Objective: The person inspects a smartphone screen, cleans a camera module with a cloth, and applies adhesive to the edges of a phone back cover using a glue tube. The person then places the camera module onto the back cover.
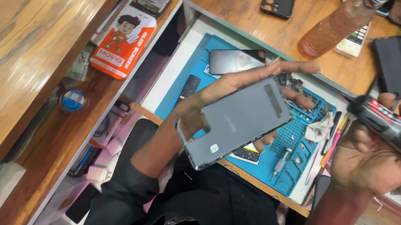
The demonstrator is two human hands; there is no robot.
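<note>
At centre frame the left hand [222, 92] grips a grey phone back panel [236, 124] above the blue mat [299, 162], while the right hand [374, 155], centre right, clamps a dark glue tube [388, 125].

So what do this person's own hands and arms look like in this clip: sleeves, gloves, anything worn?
Both hands are bare, with no gloves, rings or watch in view. The left hand comes out of a dark, near-black sleeve pushed up the forearm. The right hand shows a bare wrist and forearm down to the frame edge, with no sleeve in sight.
</note>
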